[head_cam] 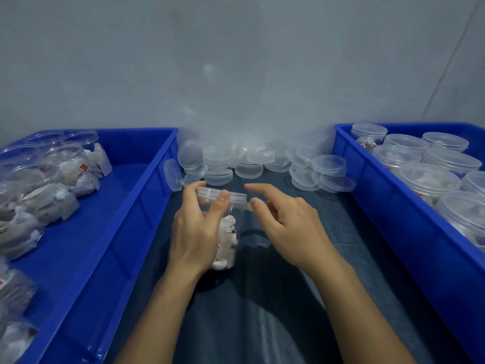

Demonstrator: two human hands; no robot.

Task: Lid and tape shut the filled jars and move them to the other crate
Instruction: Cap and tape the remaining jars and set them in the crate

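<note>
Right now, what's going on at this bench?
A person is sealing jars. The left hand grips a filled clear jar with its lid on, thumb across the lid's edge. The right hand pinches a strip of tape at the lid's rim. Open filled jars wait in the left crate, lidded ones sit in the right crate, and spare lids are piled behind.

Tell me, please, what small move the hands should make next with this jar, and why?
Probably press the tape down across the seam. The left hand grips the jar, its lid already on, and the right hand pinches a strip at the lid's edge, so sealing seems unfinished.
</note>
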